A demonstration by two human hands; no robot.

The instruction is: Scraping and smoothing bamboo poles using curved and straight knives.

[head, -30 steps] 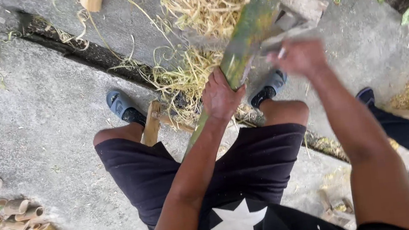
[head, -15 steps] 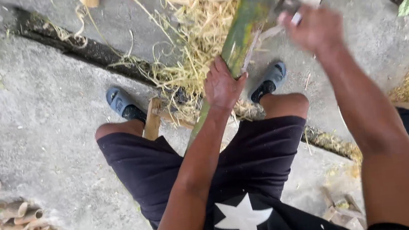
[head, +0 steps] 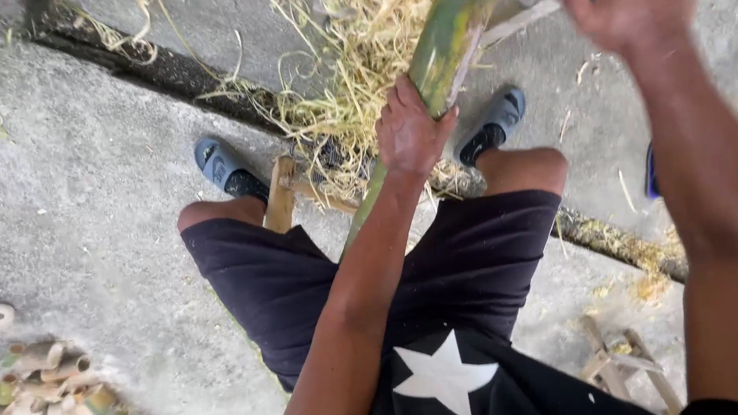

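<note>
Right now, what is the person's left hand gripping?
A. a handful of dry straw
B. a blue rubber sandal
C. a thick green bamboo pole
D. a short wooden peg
C: the left hand is wrapped around the thick green bamboo pole, which slants up between the knees, while the right hand holds a dark tool near its top.
</note>
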